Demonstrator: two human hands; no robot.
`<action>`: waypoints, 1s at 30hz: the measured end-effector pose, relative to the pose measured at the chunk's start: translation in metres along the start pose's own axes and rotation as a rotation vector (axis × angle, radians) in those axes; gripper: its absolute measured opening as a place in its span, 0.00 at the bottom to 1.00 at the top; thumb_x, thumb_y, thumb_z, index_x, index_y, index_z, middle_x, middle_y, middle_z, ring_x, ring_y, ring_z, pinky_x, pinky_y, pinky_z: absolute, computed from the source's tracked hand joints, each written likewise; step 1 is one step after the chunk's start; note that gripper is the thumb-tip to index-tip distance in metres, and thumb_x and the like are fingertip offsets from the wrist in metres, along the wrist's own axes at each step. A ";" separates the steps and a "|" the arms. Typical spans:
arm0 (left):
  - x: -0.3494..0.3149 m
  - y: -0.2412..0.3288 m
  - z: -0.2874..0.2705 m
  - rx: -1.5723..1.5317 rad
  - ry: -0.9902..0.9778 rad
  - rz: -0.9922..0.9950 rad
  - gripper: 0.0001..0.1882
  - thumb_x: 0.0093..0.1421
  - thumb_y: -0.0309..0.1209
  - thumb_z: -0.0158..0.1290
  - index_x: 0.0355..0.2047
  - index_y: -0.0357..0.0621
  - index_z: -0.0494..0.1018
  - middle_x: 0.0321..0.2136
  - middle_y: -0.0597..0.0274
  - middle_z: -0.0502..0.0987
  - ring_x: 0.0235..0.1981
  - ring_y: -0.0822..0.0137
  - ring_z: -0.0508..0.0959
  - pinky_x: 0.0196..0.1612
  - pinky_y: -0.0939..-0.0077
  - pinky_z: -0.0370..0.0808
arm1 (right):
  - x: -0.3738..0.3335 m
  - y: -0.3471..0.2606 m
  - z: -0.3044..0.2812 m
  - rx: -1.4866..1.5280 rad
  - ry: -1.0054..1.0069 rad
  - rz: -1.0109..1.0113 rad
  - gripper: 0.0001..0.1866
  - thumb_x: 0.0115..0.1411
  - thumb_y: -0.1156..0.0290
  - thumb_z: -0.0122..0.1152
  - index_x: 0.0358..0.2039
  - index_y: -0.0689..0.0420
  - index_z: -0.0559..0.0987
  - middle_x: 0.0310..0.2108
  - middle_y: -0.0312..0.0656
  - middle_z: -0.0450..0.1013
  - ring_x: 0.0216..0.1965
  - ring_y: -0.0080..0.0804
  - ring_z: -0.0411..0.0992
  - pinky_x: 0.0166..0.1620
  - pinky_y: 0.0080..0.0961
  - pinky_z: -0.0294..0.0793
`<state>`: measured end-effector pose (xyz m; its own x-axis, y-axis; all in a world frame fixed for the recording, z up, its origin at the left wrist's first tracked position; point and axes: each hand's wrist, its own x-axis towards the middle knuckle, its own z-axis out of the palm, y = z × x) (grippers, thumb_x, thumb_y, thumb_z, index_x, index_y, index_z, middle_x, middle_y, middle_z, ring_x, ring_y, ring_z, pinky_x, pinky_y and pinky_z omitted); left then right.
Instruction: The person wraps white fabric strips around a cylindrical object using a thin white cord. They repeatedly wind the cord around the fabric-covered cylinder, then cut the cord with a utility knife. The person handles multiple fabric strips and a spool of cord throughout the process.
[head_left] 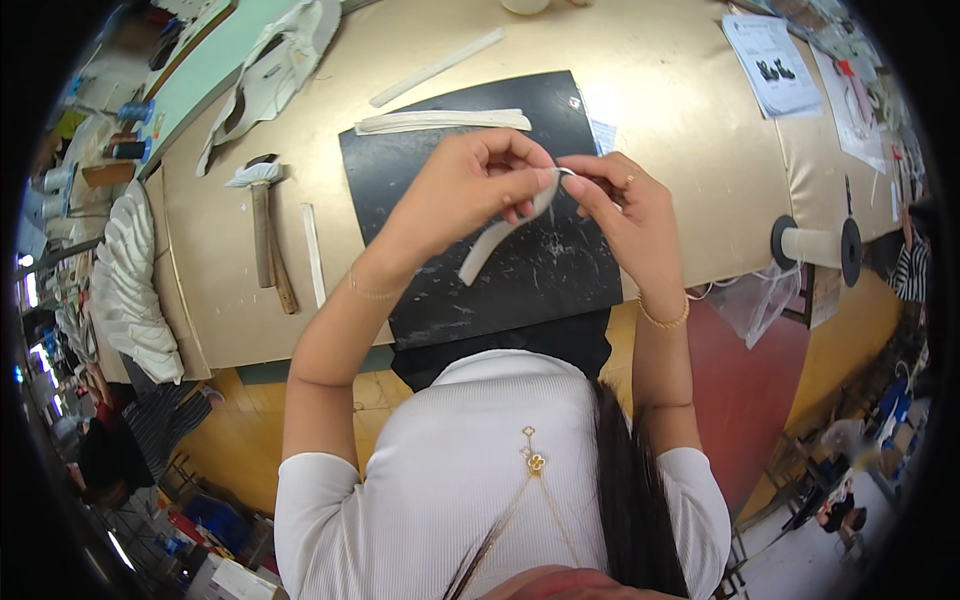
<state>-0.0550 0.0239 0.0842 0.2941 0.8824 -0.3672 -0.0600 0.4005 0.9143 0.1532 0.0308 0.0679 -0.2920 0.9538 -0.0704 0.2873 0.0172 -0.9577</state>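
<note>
Above a black mat [470,310], both my hands grip one narrow white strip [487,251]. My left hand [475,190] pinches it between thumb and fingers, and its loose end hangs down toward the mat. At the other end, my right hand [620,200] is closed on the strip, which bends up between my fingertips. Part of the strip is hidden behind my left fingers. A stack of similar white strips [440,121] lies along the mat's far edge.
Left of the mat lie a hammer [262,220] and a single strip [313,255]. Another strip [437,68] rests farther back. White stacked pieces [135,280] line the left edge. At right are a spool [815,246] and printed papers [770,70].
</note>
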 end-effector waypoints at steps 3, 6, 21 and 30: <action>-0.023 0.016 0.014 -0.141 -0.054 0.009 0.08 0.64 0.29 0.61 0.40 0.37 0.77 0.30 0.63 0.80 0.29 0.76 0.80 0.32 0.81 0.79 | -0.013 -0.030 -0.016 0.033 -0.051 -0.002 0.09 0.61 0.74 0.66 0.41 0.63 0.84 0.30 0.38 0.75 0.26 0.21 0.70 0.32 0.19 0.69; -0.033 0.024 0.038 -0.301 -0.191 0.045 0.08 0.65 0.26 0.60 0.41 0.36 0.75 0.31 0.59 0.81 0.31 0.73 0.82 0.34 0.79 0.81 | -0.032 -0.047 -0.044 0.016 -0.081 -0.104 0.11 0.57 0.80 0.66 0.42 0.65 0.84 0.29 0.39 0.73 0.29 0.22 0.69 0.35 0.18 0.68; -0.065 -0.122 -0.028 0.172 0.591 0.004 0.07 0.64 0.23 0.59 0.37 0.36 0.71 0.34 0.52 0.78 0.29 0.64 0.82 0.30 0.72 0.79 | 0.007 0.034 0.060 -0.245 -0.360 -0.088 0.12 0.60 0.74 0.67 0.44 0.60 0.84 0.31 0.43 0.76 0.28 0.31 0.75 0.35 0.25 0.75; -0.093 -0.150 -0.027 1.133 0.608 0.559 0.22 0.55 0.25 0.64 0.52 0.41 0.77 0.52 0.55 0.74 0.49 0.57 0.74 0.52 0.60 0.70 | 0.012 0.035 0.068 -0.290 -0.419 -0.165 0.15 0.60 0.76 0.68 0.48 0.58 0.83 0.33 0.38 0.75 0.29 0.23 0.73 0.35 0.20 0.73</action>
<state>-0.0990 -0.1111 -0.0233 0.0160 0.9413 0.3372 0.8480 -0.1915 0.4942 0.0975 0.0220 0.0145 -0.6771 0.7307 -0.0878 0.4295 0.2955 -0.8533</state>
